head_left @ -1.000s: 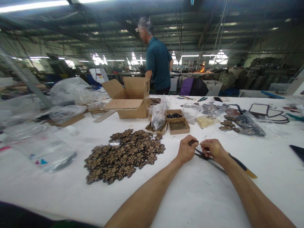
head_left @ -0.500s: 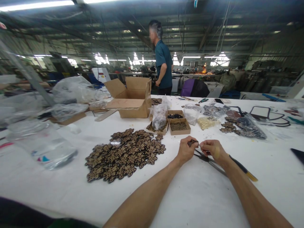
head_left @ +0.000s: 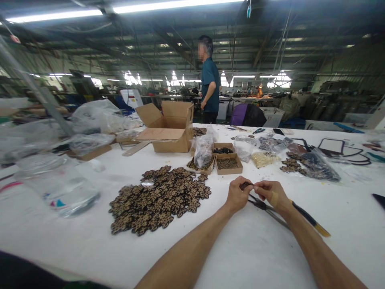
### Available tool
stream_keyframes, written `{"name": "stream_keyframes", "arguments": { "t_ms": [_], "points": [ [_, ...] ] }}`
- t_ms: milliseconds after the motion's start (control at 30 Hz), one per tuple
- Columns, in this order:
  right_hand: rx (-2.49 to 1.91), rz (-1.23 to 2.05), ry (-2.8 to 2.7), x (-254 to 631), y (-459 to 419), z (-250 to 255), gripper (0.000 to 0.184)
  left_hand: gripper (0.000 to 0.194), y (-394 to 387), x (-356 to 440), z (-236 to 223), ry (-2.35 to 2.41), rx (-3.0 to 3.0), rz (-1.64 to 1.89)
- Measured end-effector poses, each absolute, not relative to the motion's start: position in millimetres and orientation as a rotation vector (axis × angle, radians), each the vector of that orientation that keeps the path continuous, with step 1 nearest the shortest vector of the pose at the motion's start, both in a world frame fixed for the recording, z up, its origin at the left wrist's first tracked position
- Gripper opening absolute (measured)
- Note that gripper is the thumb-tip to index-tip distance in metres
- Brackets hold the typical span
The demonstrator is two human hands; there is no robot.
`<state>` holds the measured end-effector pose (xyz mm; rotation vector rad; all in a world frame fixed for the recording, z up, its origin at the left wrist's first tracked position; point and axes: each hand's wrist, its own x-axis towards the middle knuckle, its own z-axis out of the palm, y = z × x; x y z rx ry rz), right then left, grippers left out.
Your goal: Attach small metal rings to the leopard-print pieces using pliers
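Between the thumb and fingers of my left hand (head_left: 238, 192) is a small leopard-print patch (head_left: 245, 185), tilted and partly covered by the fingers. My right hand (head_left: 274, 193) pinches at the patch's right edge; whatever lies between its fingertips is too small to make out. A tan bandage wraps part of this hand. Beneath both hands lie pliers (head_left: 261, 204) with dark jaws and yellow-tipped handles. To the left spreads a heap of leopard-print flower-shaped patches (head_left: 162, 200). Beyond my hands stands a small cardboard box of brassy metal pieces (head_left: 228, 170).
An open carton (head_left: 168, 138) stands at the back, beside a box of black pieces (head_left: 222, 147) and a clear plastic bag (head_left: 203, 150). A clear jug (head_left: 60, 188) is at left. Bagged parts (head_left: 320, 164) lie right. A person in a teal shirt (head_left: 210, 84) is behind the table.
The view has tipped slightly upward. My fingertips have come closer together at the patch, which now shows more edge-on. The person behind the table has shifted slightly.
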<state>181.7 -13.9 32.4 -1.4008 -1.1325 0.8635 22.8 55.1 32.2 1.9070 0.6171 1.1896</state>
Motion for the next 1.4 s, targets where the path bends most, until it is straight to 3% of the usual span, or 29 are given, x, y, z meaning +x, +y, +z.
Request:
{"name": "stream_keyframes", "arguments": {
  "t_ms": [333,533,867,1400],
  "points": [
    [-1.559,0.768,-1.271,180.6,-13.9,31.1,0.029,0.01,49.0,10.5,42.6,0.501,2.373,1.178],
    [-1.639,0.584,-1.235,162.9,-8.5,27.5,0.033,0.011,41.9,7.6,40.1,0.665,2.491,1.2],
    [-1.648,0.563,-1.06,149.3,1.4,13.7,0.036,0.008,42.4,6.6,28.7,0.818,2.503,1.256],
    [-1.476,0.638,-1.048,173.7,-9.4,31.5,0.033,0.015,45.4,16.7,39.7,0.598,2.313,1.339]
  ]
}}
